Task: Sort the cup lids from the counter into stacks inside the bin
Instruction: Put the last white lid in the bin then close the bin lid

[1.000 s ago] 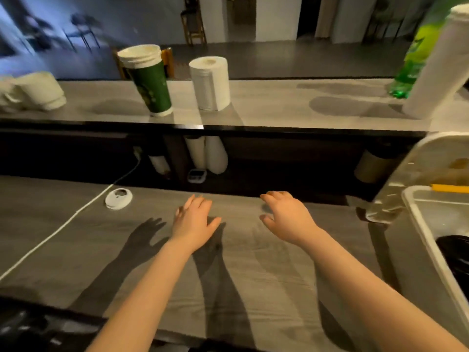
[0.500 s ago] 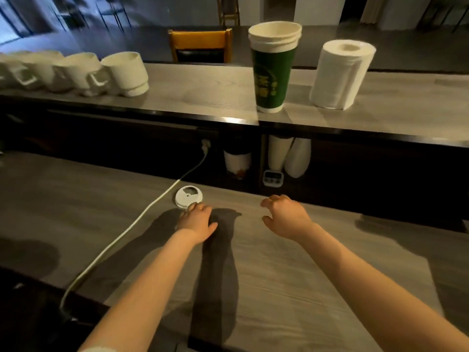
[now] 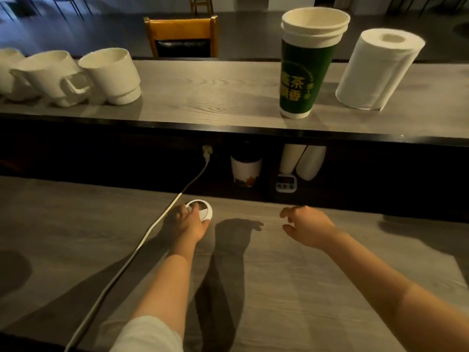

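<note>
There were two bare hands (image 3: 189, 223) (image 3: 308, 227), one white round plastic cup lid (image 3: 204, 212), three white ceramic mugs (image 3: 7, 72) (image 3: 48, 77) (image 3: 111, 74), one nested stack of green paper cups (image 3: 302, 72), one white paper-towel roll (image 3: 375, 69), one white cable (image 3: 142, 243), one small white timer (image 3: 286, 182) and one dark-lidded white paper cup (image 3: 245, 168).

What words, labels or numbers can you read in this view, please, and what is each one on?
"茶": in yellow on the green cup.
"香": in yellow on the same cup, just below it.
The characters to the left of these and the small curved print above them: turned away or too small to read.
The timer under the shelf: display too blurred to read.
The lid: no print visible.
</note>
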`<action>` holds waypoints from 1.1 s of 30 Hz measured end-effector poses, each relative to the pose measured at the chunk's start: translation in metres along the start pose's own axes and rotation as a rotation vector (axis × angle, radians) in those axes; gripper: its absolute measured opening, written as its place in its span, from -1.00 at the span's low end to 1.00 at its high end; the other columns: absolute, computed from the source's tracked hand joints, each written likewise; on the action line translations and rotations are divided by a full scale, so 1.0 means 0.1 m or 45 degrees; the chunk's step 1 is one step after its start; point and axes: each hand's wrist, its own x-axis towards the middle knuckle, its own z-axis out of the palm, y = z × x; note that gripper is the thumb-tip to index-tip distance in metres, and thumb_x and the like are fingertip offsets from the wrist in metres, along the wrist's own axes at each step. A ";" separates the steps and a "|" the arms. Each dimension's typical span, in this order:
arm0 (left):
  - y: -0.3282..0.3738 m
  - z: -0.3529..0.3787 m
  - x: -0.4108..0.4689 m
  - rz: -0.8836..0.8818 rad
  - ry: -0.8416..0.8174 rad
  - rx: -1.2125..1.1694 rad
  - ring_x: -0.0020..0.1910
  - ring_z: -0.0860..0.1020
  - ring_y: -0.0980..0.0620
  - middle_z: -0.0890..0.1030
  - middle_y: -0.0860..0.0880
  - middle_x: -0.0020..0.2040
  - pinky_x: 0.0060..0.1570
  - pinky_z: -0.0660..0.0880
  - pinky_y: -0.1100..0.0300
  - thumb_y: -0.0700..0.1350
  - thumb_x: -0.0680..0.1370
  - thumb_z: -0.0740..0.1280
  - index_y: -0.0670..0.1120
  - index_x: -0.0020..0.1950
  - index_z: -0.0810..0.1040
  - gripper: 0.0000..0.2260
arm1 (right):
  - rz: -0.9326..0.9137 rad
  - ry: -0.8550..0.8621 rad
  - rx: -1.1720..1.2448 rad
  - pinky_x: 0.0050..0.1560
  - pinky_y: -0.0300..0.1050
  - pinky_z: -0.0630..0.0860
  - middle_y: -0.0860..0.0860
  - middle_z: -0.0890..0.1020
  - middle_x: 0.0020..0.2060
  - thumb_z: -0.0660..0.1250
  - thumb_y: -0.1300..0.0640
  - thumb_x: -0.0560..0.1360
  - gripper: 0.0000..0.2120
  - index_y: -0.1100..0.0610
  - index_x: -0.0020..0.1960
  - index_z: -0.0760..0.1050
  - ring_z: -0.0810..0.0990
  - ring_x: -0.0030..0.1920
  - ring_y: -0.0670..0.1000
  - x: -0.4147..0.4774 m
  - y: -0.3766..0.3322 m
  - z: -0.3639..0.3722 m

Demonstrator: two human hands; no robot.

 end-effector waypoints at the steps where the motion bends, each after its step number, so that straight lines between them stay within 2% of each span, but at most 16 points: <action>1: 0.01 -0.01 -0.01 0.011 0.035 -0.018 0.40 0.22 -0.23 0.14 -0.19 0.47 0.33 0.25 0.02 0.09 0.51 0.31 -0.03 0.48 0.18 -0.39 | 0.001 -0.001 -0.005 0.10 -0.05 0.51 0.03 0.55 0.21 0.20 -0.01 0.57 -0.62 0.02 0.36 0.37 0.53 0.17 0.07 0.01 0.00 0.00; 3: 0.06 -0.04 -0.04 0.043 0.069 -0.085 0.38 0.26 -0.21 0.22 -0.17 0.44 0.31 0.28 0.02 0.06 0.47 0.37 -0.05 0.49 0.17 -0.33 | -0.001 0.001 0.000 0.09 -0.06 0.52 0.02 0.55 0.21 0.21 -0.01 0.56 -0.62 0.02 0.36 0.37 0.54 0.17 0.06 0.02 -0.02 -0.01; 7: 0.40 -0.14 -0.29 0.233 0.088 -0.233 0.42 0.21 -0.20 0.21 -0.14 0.46 0.33 0.27 -0.04 0.05 0.41 0.45 -0.05 0.53 0.05 -0.17 | -0.063 0.045 0.053 0.13 -0.06 0.49 0.02 0.52 0.27 0.21 0.00 0.57 -0.60 0.03 0.38 0.35 0.50 0.23 0.06 0.01 -0.08 -0.09; 10: 0.75 -0.21 -0.63 0.485 0.128 -0.278 0.44 0.17 -0.15 0.19 -0.12 0.47 0.33 0.26 -0.02 0.03 0.41 0.46 -0.03 0.54 0.00 -0.14 | -0.117 0.178 0.121 0.19 -0.05 0.43 0.02 0.41 0.38 0.21 -0.02 0.57 -0.52 0.03 0.46 0.24 0.42 0.32 0.07 -0.07 -0.10 -0.17; 13: 1.03 -0.28 -1.00 0.681 0.133 -0.296 0.46 0.09 -0.06 0.16 -0.05 0.48 0.38 0.20 0.04 0.06 0.39 0.46 0.02 0.54 -0.07 -0.09 | -0.158 0.348 0.319 0.25 -0.06 0.40 0.01 0.33 0.43 0.21 -0.03 0.57 -0.44 0.01 0.51 0.13 0.36 0.37 0.05 -0.20 -0.05 -0.23; 15: 1.20 -0.31 -1.24 0.768 0.109 -0.323 0.47 0.08 -0.02 0.17 -0.03 0.48 0.38 0.19 0.08 0.06 0.38 0.46 0.04 0.54 -0.11 -0.06 | -0.132 0.411 0.426 0.16 -0.10 0.42 0.03 0.40 0.38 0.21 0.01 0.58 -0.47 0.04 0.50 0.17 0.43 0.31 0.06 -0.32 0.06 -0.26; 18: 1.40 -0.36 -1.54 0.874 0.100 -0.324 0.42 0.18 -0.02 0.28 -0.03 0.42 0.29 0.30 0.13 0.03 0.38 0.47 0.04 0.54 -0.11 -0.06 | -0.080 0.473 0.500 -0.08 -0.14 0.44 0.08 0.58 0.14 0.23 0.08 0.57 -0.60 0.07 0.40 0.34 0.57 0.09 0.08 -0.52 0.27 -0.30; 20: 1.55 -0.34 -1.70 0.943 0.125 -0.271 0.41 0.17 -0.03 0.29 -0.03 0.41 0.32 0.27 0.10 0.05 0.37 0.47 0.00 0.54 -0.11 -0.05 | -0.025 0.500 0.597 -0.06 -0.03 0.53 0.08 0.61 0.07 0.25 0.12 0.56 -0.65 0.08 0.34 0.39 0.60 0.01 0.08 -0.69 0.43 -0.34; 23: 1.81 -0.26 -1.86 1.009 0.063 -0.243 0.47 0.07 -0.04 0.17 -0.03 0.48 0.41 0.16 0.06 0.09 0.40 0.45 -0.01 0.54 -0.14 -0.06 | 0.083 0.541 0.699 0.01 0.04 0.55 0.06 0.60 0.06 0.25 0.13 0.56 -0.67 0.08 0.32 0.40 0.59 -0.03 0.05 -0.97 0.67 -0.38; 26: 2.11 -0.16 -2.00 1.124 0.080 -0.199 0.48 0.08 -0.02 0.16 -0.02 0.50 0.41 0.10 0.12 0.11 0.41 0.43 -0.05 0.54 -0.07 -0.10 | 0.160 0.659 0.736 0.00 -0.05 0.53 0.01 0.58 0.08 0.24 0.14 0.57 -0.67 0.07 0.33 0.40 0.54 -0.06 -0.04 -1.26 0.97 -0.39; 29: 2.45 -0.02 -2.20 1.228 0.119 -0.154 0.45 0.15 0.00 0.23 -0.01 0.47 0.39 0.12 0.17 0.15 0.42 0.41 -0.08 0.52 0.07 -0.18 | 0.254 0.748 0.795 0.04 0.01 0.52 0.02 0.57 0.11 0.21 0.17 0.58 -0.69 0.07 0.31 0.41 0.54 0.03 0.00 -1.60 1.36 -0.39; 33: 2.95 0.22 -2.54 1.318 0.159 -0.060 0.41 0.22 0.02 0.32 0.00 0.42 0.35 0.19 0.14 0.15 0.46 0.36 -0.07 0.47 0.23 -0.33 | 0.322 0.844 0.773 -0.02 -0.15 0.42 0.00 0.55 0.11 0.16 0.13 0.60 -0.69 0.05 0.34 0.41 0.47 -0.03 -0.09 -2.08 1.95 -0.39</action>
